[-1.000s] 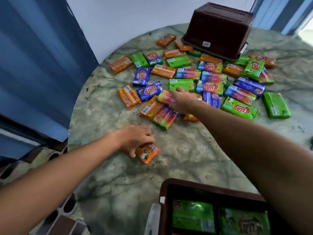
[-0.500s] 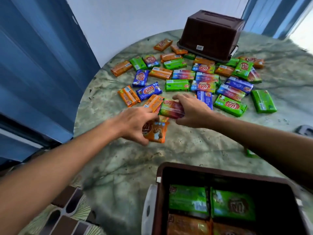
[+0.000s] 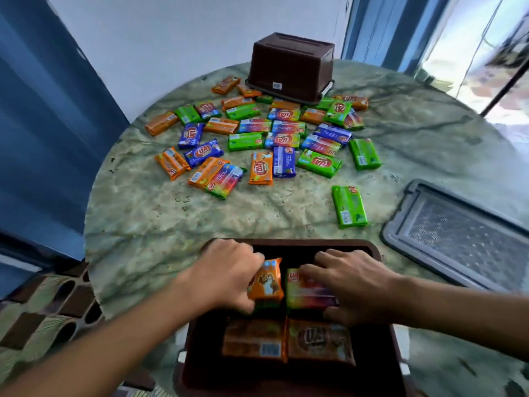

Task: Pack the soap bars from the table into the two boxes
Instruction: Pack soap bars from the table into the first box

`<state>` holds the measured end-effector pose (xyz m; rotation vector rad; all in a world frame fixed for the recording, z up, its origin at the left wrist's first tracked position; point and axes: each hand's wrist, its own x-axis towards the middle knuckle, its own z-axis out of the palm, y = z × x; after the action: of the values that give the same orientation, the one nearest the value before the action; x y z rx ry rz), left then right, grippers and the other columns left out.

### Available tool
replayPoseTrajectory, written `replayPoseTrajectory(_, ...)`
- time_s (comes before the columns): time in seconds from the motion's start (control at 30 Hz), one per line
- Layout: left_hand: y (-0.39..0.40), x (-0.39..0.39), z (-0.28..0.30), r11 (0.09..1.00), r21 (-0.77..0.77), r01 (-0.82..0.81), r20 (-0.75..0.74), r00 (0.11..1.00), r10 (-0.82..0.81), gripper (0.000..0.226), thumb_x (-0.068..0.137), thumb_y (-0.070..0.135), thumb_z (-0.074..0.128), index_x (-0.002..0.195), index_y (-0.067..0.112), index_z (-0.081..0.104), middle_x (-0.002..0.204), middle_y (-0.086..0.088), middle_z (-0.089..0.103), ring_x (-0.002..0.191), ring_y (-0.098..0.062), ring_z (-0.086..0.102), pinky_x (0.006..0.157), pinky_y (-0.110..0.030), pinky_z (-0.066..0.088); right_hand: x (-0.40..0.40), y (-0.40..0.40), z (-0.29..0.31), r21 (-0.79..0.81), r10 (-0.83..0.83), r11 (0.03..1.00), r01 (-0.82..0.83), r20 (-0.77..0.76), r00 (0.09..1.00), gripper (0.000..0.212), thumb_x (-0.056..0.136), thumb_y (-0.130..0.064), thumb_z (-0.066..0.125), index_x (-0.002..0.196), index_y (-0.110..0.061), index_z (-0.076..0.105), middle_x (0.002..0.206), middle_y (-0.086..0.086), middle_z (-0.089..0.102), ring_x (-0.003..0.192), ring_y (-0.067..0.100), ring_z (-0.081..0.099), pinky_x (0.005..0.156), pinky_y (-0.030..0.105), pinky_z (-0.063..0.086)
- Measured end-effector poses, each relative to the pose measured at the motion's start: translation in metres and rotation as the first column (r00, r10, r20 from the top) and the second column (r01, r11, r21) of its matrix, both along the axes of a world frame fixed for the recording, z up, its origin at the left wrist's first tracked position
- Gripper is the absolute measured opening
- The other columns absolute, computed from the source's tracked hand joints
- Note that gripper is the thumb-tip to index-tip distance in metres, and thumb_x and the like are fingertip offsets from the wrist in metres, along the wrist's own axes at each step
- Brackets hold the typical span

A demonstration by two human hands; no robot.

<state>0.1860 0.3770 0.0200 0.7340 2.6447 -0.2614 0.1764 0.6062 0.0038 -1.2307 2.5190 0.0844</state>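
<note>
Inside near box [image 3: 378, 255] rim, both hands gripping soap bars, left hand [image 3: 226, 277], right hand [image 3: 355, 285]

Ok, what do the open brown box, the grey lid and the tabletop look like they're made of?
Open brown box: probably moulded plastic, smooth rounded rim. Grey lid: likely plastic too, with a patterned grid panel. Tabletop: green veined marble look, though it could be a printed covering.

The round marbled table [image 3: 160, 224] carried scattered soap bars [image 3: 257, 136]; an upturned brown box [image 3: 290, 65] stood behind them. A grey lid [image 3: 458, 236] lay right; an open box [image 3: 375, 365] sat nearest.
</note>
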Motion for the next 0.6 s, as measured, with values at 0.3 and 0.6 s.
replayPoseTrajectory(0.3, 0.013, 0.011, -0.068, 0.994, -0.109, -0.034, -0.032, 0.999, 0.030, 0.045, 0.080, 0.037, 0.063, 0.118, 0.014, 0.055, 0.114, -0.008, 0.061, 0.106, -0.030, 0.059, 0.077, -0.036, 0.048, 0.012, -0.013, -0.044, 0.090, -0.090, 0.992, 0.094, -0.042, 0.995, 0.048, 0.084, -0.030, 0.061, 0.128, -0.015, 0.046, 0.128, 0.014, 0.046, 0.116, 0.034, 0.045, 0.074, 0.038, 0.045)
replayPoseTrajectory(0.6, -0.032, -0.025, -0.019, 0.823, 0.567, 0.019, -0.293, 0.939, 0.180, 0.033, 0.076, 0.035, 0.061, 0.103, 0.018, 0.069, 0.093, 0.004, 0.071, 0.086, -0.015, 0.065, 0.073, -0.031, 0.056, -0.027, 0.005, 0.000, -0.489, -0.283, 0.842, 0.226, -0.045, 0.958, 0.030, 0.079, -0.030, 0.052, 0.104, -0.019, 0.065, 0.099, 0.002, 0.066, 0.096, 0.026, 0.062, 0.069, 0.039, 0.055)
